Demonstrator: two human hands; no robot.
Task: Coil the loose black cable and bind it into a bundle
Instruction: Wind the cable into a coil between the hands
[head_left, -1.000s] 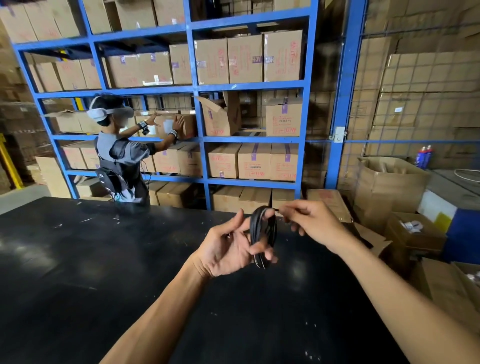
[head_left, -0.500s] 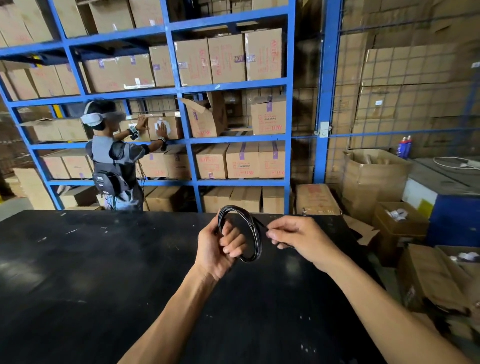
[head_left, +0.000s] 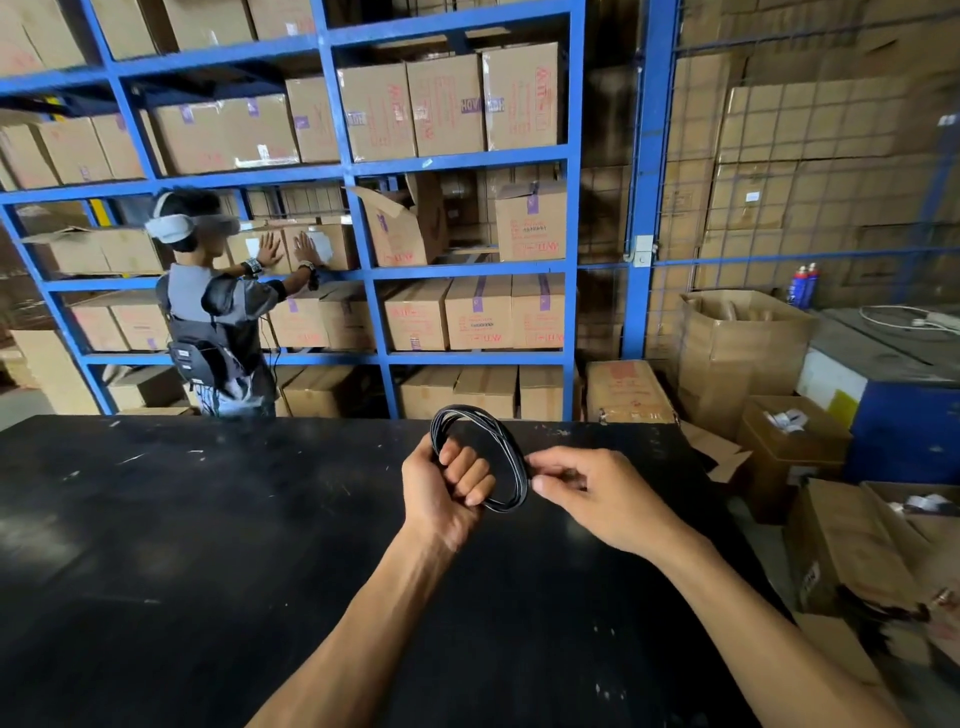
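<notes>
While the left hand (head_left: 447, 491) fists the black cable (head_left: 498, 452) coil, right hand (head_left: 597, 493) pinches its edge above the bare table (head_left: 182, 545).

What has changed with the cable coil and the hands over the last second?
The black cable coil turned from edge-on to an open ring. The left hand closed into a fist around it, and the right hand moved closer, pinching its right side. Both hands remain above the black table.
</notes>
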